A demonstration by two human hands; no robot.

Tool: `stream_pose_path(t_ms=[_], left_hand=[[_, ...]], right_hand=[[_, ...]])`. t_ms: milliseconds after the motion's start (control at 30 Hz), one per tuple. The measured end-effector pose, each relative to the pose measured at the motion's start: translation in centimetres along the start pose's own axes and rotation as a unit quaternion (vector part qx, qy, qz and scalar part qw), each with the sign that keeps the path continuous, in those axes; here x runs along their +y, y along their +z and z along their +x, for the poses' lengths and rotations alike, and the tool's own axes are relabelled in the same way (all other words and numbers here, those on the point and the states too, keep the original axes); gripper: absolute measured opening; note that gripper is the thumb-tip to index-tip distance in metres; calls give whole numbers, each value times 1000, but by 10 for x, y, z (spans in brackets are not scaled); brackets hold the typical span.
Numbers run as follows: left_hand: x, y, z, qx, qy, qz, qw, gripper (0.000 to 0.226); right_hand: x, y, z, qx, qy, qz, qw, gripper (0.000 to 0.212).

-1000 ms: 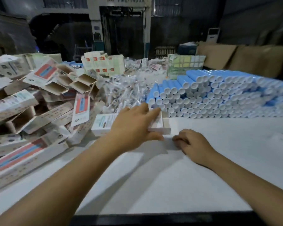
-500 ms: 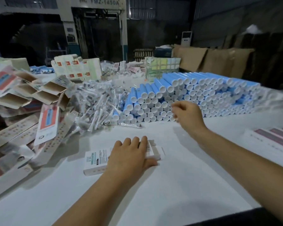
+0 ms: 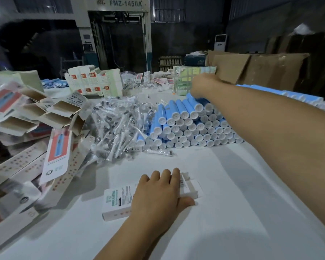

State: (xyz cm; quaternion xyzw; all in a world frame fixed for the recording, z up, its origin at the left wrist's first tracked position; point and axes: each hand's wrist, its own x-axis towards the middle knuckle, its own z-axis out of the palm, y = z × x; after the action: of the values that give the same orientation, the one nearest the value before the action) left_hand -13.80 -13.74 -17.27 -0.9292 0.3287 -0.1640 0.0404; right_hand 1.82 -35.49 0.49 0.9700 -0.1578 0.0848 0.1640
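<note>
Two hands, two jobs. Left hand [image 3: 158,192] lay flat on the box [image 3: 118,203], fingers [image 3: 166,174] straight and pressing down, thumb along the near edge. The box sat on the table [image 3: 242,203] directly under those fingers, its open flap [image 3: 190,186] poking out just right of the fingertips. Right hand [image 3: 203,85] was out at the top row of the tubes [image 3: 186,124], well beyond the left fingers. It was blurred there, so I cannot tell whether its fingers had closed on a tube or only touched one.

Risks as I read them:
- The tubes were stacked loose, like logs. Dragging one off the top sideways could roll its neighbours down the front face onto the table, or into the bagged brush heads [image 3: 118,128] left of the right fingers.
- A weak pinch on a smooth round tube could drop it mid-carry.
- The left fingers held the box by flat pressure only. A tube pushed in hard could slide it out from under them.
- The flap stood loose beside the fingertips. A tube arriving off-line could fold or crush it.
</note>
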Motion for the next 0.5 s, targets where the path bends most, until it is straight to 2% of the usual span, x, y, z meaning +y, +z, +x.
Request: stream_pose_path(t_ms=[200, 300, 333, 400, 500], left_hand=[[0, -2, 0, 15, -9, 2, 1000, 85], [1, -1, 0, 6, -2, 1, 1000, 88], [1, 0, 1, 3, -1, -3, 1000, 88], [1, 2, 1, 18, -5, -9, 1000, 84], [1, 3, 1, 21, -17, -9, 1000, 83]], right_hand=[[-4, -3, 7, -15, 18, 34, 999, 31], [5, -8, -5, 56, 66, 201, 976, 21], [10, -11, -11, 78, 82, 277, 954, 26], [17, -16, -32, 109, 79, 419, 898, 58], [28, -7, -85, 143, 44, 623, 768, 89]])
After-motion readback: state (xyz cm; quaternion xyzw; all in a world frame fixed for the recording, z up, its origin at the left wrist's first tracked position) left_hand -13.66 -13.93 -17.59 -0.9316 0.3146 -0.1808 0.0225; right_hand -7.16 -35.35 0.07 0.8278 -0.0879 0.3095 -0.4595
